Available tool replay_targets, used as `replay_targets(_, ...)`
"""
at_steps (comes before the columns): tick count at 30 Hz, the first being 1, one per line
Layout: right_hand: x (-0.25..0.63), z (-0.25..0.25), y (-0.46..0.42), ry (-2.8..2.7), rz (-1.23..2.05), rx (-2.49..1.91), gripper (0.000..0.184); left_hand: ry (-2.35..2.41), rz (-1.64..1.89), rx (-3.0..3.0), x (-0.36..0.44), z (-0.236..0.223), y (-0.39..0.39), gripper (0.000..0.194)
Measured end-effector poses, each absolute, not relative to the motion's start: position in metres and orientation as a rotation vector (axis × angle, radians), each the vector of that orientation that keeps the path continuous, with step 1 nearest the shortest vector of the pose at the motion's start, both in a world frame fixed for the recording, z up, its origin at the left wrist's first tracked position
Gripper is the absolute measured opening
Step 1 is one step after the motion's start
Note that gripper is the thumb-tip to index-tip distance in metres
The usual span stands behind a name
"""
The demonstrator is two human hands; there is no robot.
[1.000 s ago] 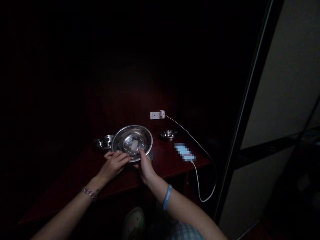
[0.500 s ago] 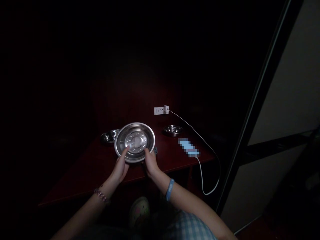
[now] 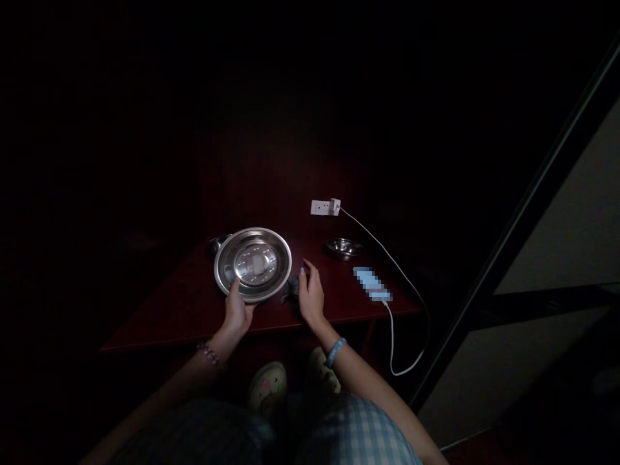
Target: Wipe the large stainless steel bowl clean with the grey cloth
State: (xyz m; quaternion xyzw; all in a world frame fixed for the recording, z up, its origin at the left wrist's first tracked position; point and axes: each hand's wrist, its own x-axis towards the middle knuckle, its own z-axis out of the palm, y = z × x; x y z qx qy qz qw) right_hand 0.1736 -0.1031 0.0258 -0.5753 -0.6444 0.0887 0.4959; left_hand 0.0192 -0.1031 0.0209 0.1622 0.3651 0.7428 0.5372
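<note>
My left hand [image 3: 236, 314] grips the near rim of a shiny stainless steel basin [image 3: 227, 261], thumb inside and fingers underneath. The basin is raised over the dark red table [image 3: 165, 323], its inside tilted toward me. To the right of it, my right hand [image 3: 311, 294] is apart from the basin, with fingers stretched forward and nothing visible in them. Just left of that hand lies a dark grey crumpled thing [image 3: 290, 289], perhaps a cloth, partly hidden. Behind the basin's left edge another metal bowl [image 3: 216, 245] shows in part.
A small steel bowl [image 3: 343, 250] stands at the back right. In front of it lies a phone with a blurred screen [image 3: 372, 284], its white cable [image 3: 387, 250] looping past the table edge to a wall socket [image 3: 320, 207]. A framed panel [image 3: 547, 342] leans at the right.
My right hand has let go of the basin and moved right, beside the dark crumpled thing. The left hand alone keeps hold of the basin. The view has shifted slightly.
</note>
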Motion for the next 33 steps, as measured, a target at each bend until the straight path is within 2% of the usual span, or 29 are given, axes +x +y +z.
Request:
replay_targets(4,0.176,0.012,-0.099,-1.84,0.116,-1.65,0.035,0.876,1.782,0.28,0.021,0.022,-0.105,0.025)
replay_targets(9,0.171,0.007,-0.101,-2.081,-0.059,-1.719,0.05,0.895,1.796,0.344,0.028,0.02,-0.103,0.028)
replay_targets(17,0.177,0.009,-0.098,-2.051,0.056,-1.706,0.062,0.872,1.817,0.512,0.024,0.008,-0.094,0.04)
replay_targets(23,0.219,0.006,-0.077,-1.604,0.262,-1.42,0.047,0.89,1.824,0.502,0.021,0.001,-0.088,0.036)
replay_targets(26,0.221,0.014,-0.081,-1.369,0.151,-1.208,0.05,0.947,1.815,0.487,0.022,0.0,-0.087,0.031)
replay_targets(28,0.21,0.023,-0.09,-1.455,0.051,-1.045,0.056,0.945,1.816,0.489,0.022,0.001,-0.088,0.028)
replay_targets(33,0.176,0.031,-0.101,-2.161,0.016,-0.829,0.069,0.838,1.805,0.541,0.024,0.005,-0.091,0.027)
